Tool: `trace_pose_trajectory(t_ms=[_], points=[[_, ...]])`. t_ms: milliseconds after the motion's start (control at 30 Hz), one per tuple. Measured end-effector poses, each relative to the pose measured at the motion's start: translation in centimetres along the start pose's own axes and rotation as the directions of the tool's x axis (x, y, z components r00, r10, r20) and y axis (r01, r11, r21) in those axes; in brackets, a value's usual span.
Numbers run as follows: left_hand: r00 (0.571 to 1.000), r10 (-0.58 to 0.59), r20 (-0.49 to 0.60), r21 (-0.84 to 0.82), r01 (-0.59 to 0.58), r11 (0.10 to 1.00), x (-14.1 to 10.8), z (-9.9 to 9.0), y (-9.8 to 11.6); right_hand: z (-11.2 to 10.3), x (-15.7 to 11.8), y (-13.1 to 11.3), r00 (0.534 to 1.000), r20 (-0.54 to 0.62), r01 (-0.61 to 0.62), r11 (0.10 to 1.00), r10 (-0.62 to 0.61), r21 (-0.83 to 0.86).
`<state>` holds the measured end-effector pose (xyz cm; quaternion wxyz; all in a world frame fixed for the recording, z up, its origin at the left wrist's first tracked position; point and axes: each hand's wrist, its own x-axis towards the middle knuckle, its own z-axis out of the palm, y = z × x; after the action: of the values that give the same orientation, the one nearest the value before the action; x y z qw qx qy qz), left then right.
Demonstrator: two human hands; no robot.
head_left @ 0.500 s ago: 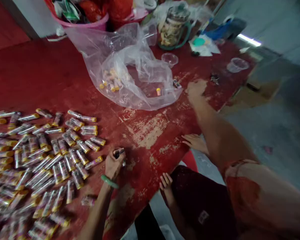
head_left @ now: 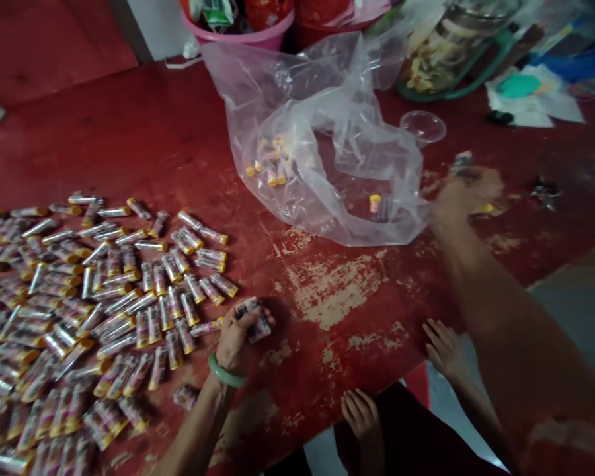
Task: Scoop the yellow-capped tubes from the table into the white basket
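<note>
The left hand (head_left: 235, 337), wearing 1 green bangle (head_left: 227, 371), has its fingers closed, gripping silver-and-pink tubes (head_left: 252, 320) just beside the pile of yellow-capped foil tubes (head_left: 104, 297), which lies below and left of the clear polythene bag (head_left: 327, 152). The blurred right hand (head_left: 469, 195) is at that bag's right edge; its finger state cannot be determined.

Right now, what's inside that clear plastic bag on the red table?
The clear plastic bag holds small yellow-capped tubes in a cluster, plus one apart; folds hide anything beneath.
</note>
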<state>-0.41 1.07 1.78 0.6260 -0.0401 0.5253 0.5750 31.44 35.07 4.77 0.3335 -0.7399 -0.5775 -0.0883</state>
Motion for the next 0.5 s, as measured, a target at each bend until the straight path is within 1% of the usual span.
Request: trace_pose_trajectory(t_ms=[33,67,100,133,167,200,233,267,300,333,367,400,433,500], points=[[0.999,0.028,0.025,-0.088,-0.026,0.996,0.0,0.8,0.6,-1.2,-1.1,-2.1,1.0,-0.019,0.01,0.998,-0.009,0.054],[0.997,0.056,0.052,-0.182,-0.046,0.982,0.2,1.6,1.4,-2.4,-2.9,-4.6,0.998,-0.037,0.055,0.989,-0.05,0.14],[0.994,0.085,0.071,-0.274,-0.062,0.96,0.4,2.4,2.3,-3.7,-5.5,-7.3,0.98,-0.004,0.195,0.947,-0.201,0.254],[0.99,0.111,0.081,-0.356,-0.075,0.931,0.8,3.1,3.2,-4.8,-8.6,-10.0,0.931,0.068,0.302,0.861,-0.359,0.41],[0.987,0.138,0.087,-0.421,-0.089,0.902,1.3,3.7,4.1,-5.8,-12.2,-12.6,0.86,0.129,0.34,0.744,-0.493,0.575],[0.983,0.165,0.087,-0.469,-0.106,0.877,1.8,4.1,5.0,-6.5,-16.1,-14.9,0.746,0.18,0.367,0.621,-0.642,0.692],[0.978,0.196,0.072,-0.497,-0.136,0.857,2.3,4.2,5.8,-7.1,-19.8,-16.8,0.606,0.184,0.397,0.494,-0.774,0.773],[0.972,0.231,0.038,-0.505,-0.181,0.844,2.8,4.1,6.5,-7.4,-23.2,-18.4,0.528,0.167,0.416,0.425,-0.833,0.804],[0.964,0.267,-0.006,-0.499,-0.235,0.834,3.2,3.8,7.0,-7.5,-26.1,-19.6,0.494,0.164,0.432,0.406,-0.853,0.806],[0.954,0.297,-0.052,-0.486,-0.284,0.827,3.5,3.3,7.5,-7.5,-28.4,-20.5,0.482,0.162,0.451,0.402,-0.861,0.797],[0.944,0.317,-0.091,-0.474,-0.321,0.82,3.7,2.8,8.0,-7.3,-30.0,-21.3,0.494,0.164,0.461,0.417,-0.854,0.783],[0.939,0.326,-0.112,-0.469,-0.339,0.815,3.8,2.3,8.3,-7.0,-31.0,-21.9,0.515,0.168,0.462,0.438,-0.84,0.771],[0.939,0.325,-0.115,-0.477,-0.34,0.811,3.8,1.8,8.7,-6.7,-31.4,-22.5,0.542,0.171,0.453,0.457,-0.823,0.765],[0.949,0.3,-0.099,-0.525,-0.306,0.794,3.5,1.1,9.3,-5.9,-31.4,-23.7,0.589,0.176,0.412,0.48,-0.789,0.775]])
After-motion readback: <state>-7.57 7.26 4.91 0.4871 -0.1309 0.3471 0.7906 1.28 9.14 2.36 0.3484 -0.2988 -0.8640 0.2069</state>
